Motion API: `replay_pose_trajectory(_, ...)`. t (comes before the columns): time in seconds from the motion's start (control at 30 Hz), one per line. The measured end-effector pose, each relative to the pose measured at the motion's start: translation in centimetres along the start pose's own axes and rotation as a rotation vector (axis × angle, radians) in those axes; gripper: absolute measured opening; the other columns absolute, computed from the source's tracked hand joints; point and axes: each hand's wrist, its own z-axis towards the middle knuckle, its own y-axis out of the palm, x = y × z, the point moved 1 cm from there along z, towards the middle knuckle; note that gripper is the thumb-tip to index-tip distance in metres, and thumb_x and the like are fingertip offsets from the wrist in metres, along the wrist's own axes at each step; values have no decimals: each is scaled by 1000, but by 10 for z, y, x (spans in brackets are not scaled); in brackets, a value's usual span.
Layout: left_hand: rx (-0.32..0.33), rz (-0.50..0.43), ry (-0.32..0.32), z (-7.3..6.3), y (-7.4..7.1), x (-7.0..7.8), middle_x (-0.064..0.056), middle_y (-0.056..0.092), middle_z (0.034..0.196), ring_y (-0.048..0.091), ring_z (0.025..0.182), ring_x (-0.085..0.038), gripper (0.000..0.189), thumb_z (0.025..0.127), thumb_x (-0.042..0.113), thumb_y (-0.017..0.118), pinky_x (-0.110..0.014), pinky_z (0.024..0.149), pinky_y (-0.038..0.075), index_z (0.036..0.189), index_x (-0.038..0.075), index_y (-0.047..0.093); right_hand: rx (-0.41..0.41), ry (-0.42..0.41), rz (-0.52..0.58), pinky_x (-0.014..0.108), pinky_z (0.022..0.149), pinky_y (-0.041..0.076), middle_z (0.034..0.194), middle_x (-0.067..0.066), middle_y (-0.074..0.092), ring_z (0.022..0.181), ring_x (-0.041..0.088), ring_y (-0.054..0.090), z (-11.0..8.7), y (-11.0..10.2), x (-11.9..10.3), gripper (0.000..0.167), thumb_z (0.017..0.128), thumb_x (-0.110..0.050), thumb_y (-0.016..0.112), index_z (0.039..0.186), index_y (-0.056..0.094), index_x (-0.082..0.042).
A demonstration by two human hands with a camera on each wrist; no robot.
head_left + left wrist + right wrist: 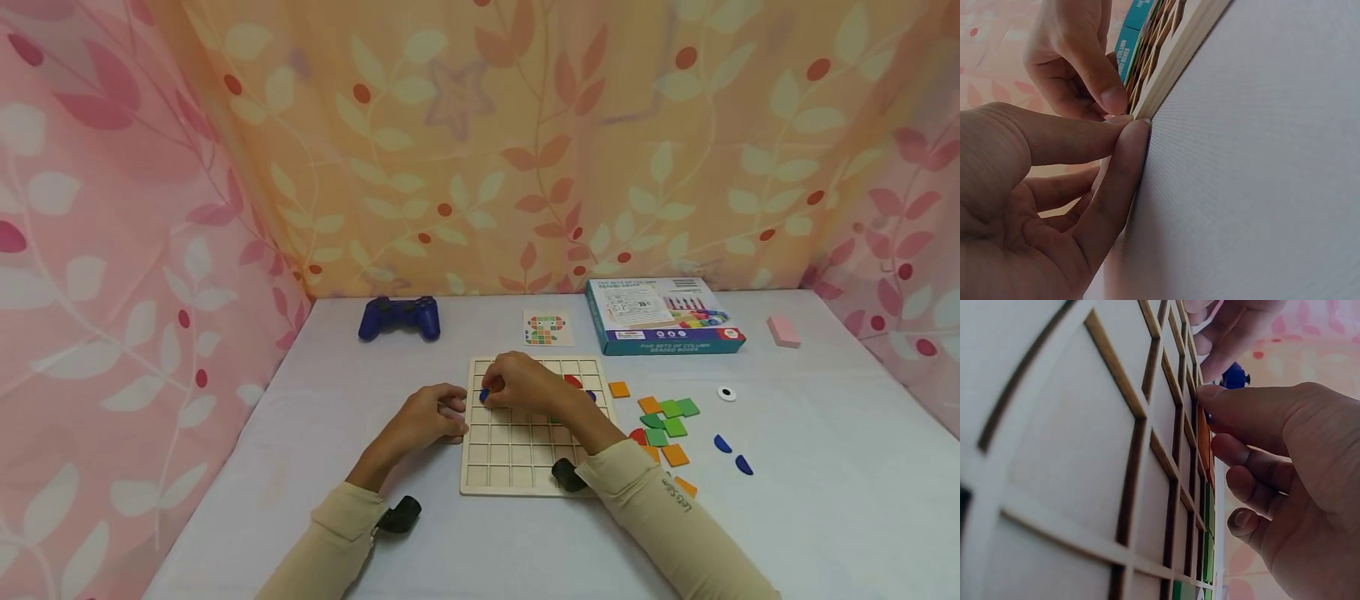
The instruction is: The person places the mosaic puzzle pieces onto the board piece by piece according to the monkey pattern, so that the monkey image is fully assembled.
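Observation:
A wooden grid board (478,477) lies flat on the white table. My left hand (423,423) is at its left edge; in the left wrist view, the thumb and index finger pinch the rim of the board. Over the board's upper left part, my right hand (523,383) pinches a small blue piece (483,395) at a grid cell. A red piece (572,381) and another blue piece (592,396) sit in the grid beyond the right wrist. Orange and green tiles show in the right wrist view, and the right hand and forearm hide part of the grid from above.
Loose orange tiles (676,455), green tiles (676,427) and blue half-moon pieces (743,465) lie to the right, with a black-and-white disc (726,393). Behind are a blue game controller (399,317), a pattern card (548,328), a box (667,317) and a pink block (783,332).

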Motion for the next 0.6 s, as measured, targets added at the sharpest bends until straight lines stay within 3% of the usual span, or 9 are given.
replay_pose_trajectory(0.27,5,7,-8,-1,0,1,-17,65,118,70,90,-17,53,87,-12,75,-33,76,68,139,-7,61,-18,-38,5,28,78,51,88,-3,65,85,12,56,1,1,0,18,91,-15,83,108,83,-10)
replay_pose_trajectory(0.6,5,14,-9,-1,0,1,-17,65,118,70,90,-17,53,88,-11,76,-33,76,68,139,-6,61,-37,-7,51,27,79,52,93,-3,66,87,13,57,-4,-1,1,23,93,-17,82,116,81,-12)
